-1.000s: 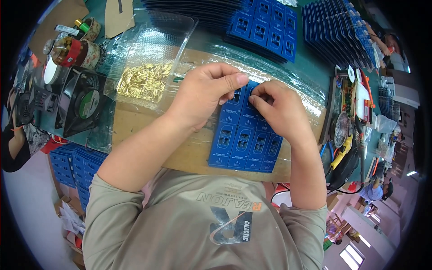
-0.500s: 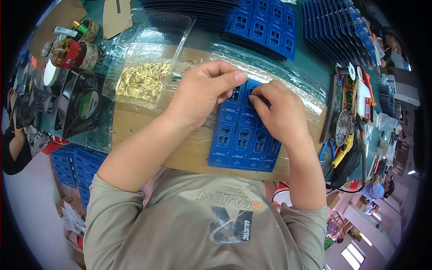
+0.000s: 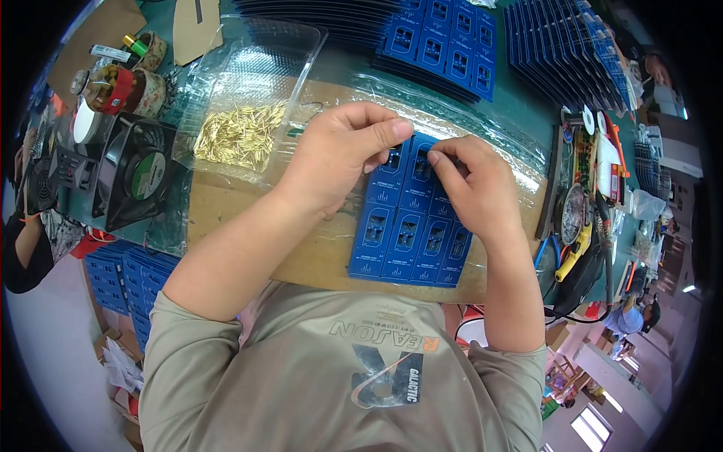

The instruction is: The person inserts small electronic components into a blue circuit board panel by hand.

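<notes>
A blue panel of circuit boards (image 3: 409, 202) lies on the brown work surface in front of me, its far edge partly behind my hands. My left hand (image 3: 337, 157) is closed in a pinch over the panel's far left corner; whatever lies between thumb and fingers is hidden. Over the far right part of the panel, my right hand (image 3: 480, 188) is also pinched, its fingertips close to one board's cutout. What it holds, if anything, is too small to make out. Many small gold-coloured pins (image 3: 239, 137) lie in a clear plastic tray (image 3: 295, 53) to the left.
Stacked blue circuit panels (image 3: 444, 45) stand at the back, with another stack (image 3: 565, 53) at far right. A black fan (image 3: 139, 169) and a jar (image 3: 113, 89) are on the left. A yellow-handled tool (image 3: 576, 252) lies right among cables. Other people are at both sides.
My right hand has shifted slightly to the right, and its fingertips have moved off the middle of the board. My left hand and the panel stay in place.
</notes>
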Demonstrator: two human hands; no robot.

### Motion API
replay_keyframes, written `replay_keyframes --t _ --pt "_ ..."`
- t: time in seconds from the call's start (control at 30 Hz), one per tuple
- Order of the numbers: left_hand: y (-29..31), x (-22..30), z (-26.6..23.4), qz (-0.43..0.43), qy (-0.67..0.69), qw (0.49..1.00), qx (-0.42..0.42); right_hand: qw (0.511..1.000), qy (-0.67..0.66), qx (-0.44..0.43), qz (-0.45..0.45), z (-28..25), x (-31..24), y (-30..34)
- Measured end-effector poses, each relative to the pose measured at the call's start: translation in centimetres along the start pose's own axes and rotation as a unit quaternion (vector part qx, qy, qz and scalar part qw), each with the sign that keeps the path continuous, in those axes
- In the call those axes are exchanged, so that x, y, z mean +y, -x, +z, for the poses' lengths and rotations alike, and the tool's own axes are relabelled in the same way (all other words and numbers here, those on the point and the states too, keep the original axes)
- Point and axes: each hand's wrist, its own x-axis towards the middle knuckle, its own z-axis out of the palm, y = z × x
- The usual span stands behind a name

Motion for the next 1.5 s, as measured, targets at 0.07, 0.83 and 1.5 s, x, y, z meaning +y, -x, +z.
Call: replay_keyframes --t 0.07,0.83,1.5 --pt "0.0 0.0 0.0 -0.001 0.001 1.0 0.002 1.0 0.0 -0.007 0.005 0.1 -0.1 0.0" --pt "-0.1 -0.1 0.1 0.003 -0.007 1.0 0.008 0.988 0.108 0.033 -0.106 1.6 0.0 0.1" --pt "-0.1 0.0 0.0 0.0 0.008 1.0 0.003 0.991 0.072 0.027 -0.112 0.7 0.6 0.2"
